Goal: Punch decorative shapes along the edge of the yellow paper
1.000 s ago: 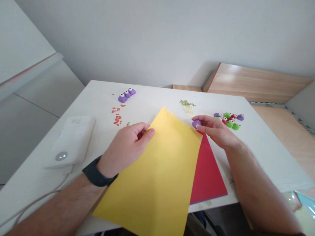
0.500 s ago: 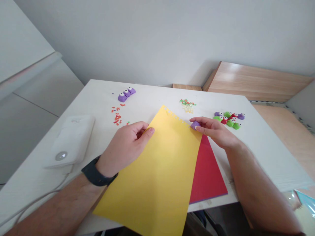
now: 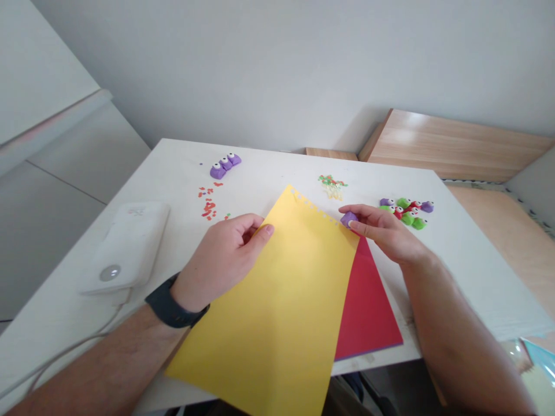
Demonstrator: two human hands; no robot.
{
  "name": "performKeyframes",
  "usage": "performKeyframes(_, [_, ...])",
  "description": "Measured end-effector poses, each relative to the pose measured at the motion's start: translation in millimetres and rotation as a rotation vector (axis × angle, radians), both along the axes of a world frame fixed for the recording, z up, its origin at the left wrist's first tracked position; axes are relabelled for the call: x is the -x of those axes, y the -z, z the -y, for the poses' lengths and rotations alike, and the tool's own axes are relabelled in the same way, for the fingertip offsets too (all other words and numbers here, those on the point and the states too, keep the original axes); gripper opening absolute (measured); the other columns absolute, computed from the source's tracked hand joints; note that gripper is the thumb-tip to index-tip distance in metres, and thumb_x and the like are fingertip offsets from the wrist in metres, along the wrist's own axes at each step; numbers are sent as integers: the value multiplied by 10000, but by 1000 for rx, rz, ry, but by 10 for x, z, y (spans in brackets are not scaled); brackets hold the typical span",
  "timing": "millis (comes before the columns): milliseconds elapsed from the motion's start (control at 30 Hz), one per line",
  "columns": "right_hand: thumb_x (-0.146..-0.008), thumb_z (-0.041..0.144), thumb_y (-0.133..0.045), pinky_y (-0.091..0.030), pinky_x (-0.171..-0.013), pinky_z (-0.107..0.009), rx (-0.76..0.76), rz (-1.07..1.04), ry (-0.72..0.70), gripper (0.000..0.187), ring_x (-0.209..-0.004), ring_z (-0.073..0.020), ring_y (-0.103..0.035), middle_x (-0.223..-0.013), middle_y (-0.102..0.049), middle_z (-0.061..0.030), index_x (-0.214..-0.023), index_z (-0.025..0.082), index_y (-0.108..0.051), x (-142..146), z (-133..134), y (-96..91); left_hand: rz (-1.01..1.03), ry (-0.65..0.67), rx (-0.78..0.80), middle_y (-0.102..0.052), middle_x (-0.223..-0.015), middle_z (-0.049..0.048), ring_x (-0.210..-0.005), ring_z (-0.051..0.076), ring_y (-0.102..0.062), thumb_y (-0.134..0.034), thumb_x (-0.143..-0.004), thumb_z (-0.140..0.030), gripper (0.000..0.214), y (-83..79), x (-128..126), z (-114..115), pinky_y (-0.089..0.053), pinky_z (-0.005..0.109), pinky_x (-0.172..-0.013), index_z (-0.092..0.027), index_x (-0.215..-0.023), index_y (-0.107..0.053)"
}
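Note:
A yellow paper sheet (image 3: 281, 300) lies tilted on the white table (image 3: 468, 260), its far edge notched with a row of small punched holes. My left hand (image 3: 221, 257) pinches the sheet's left edge between thumb and fingers. My right hand (image 3: 385, 234) grips a small purple paper punch (image 3: 348, 219) at the sheet's far right corner. A red sheet (image 3: 368, 306) lies under the yellow one, sticking out to the right.
A cluster of green, red and purple punches (image 3: 407, 211) lies right of my hand. Purple punches (image 3: 225, 164) sit at the back left. Red paper bits (image 3: 208, 205) and mixed confetti (image 3: 332, 186) dot the table. A white device (image 3: 128, 245) with a cable rests at the left.
My right hand shifted the purple punch slightly along the yellow sheet's far edge toward the right corner. The left hand kept its pinch on the sheet.

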State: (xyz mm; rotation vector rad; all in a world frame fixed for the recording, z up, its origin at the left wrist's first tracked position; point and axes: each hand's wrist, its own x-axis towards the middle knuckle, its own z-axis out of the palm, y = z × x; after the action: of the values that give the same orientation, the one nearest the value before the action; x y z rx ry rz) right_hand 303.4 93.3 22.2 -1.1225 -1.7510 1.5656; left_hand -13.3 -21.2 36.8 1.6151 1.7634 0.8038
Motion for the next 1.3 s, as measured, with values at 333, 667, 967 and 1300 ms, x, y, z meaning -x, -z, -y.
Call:
performKeyframes(333, [-903, 428, -784, -467, -999, -402, -16, 22, -16, 410, -1074, -239, -633, -1129, -722, -53, -1270, 258, -721, 0, 5, 9, 2, -5, 14, -682, -702, -36, -631, 161, -597, -558, -1001, -536, 357, -6, 2, 10, -383, 287, -590, -226, -871, -678])
performKeyframes(667, [-899, 427, -784, -480, -977, -396, -18, 52, -11, 419, -1064, -241, -639, -1127, -719, -52, -1276, 258, -716, 16, 12, 3, 12, -9, 13, -687, -705, -41, -631, 153, -600, -572, -995, -527, 348, -13, 0, 10, -386, 286, -592, -224, -865, -683])
performKeyframes(967, [-903, 437, -775, -491, -954, -401, -31, 67, -12, 423, -1037, -245, -647, -1125, -722, -54, -1284, 263, -715, -1, -9, 33, 22, -8, 8, -674, -685, -44, -626, 147, -589, -581, -992, -508, 338, -43, -16, 10, -382, 286, -593, -220, -850, -687])
performKeyframes(1300, [-909, 418, -772, -479, -963, -391, -24, 24, -12, 412, -1037, -228, -632, -1119, -715, -51, -1288, 266, -714, 25, 10, 2, 28, 7, 2, -668, -690, -46, -624, 144, -583, -575, -999, -510, 340, -12, -4, 12, -382, 283, -588, -223, -852, -682])
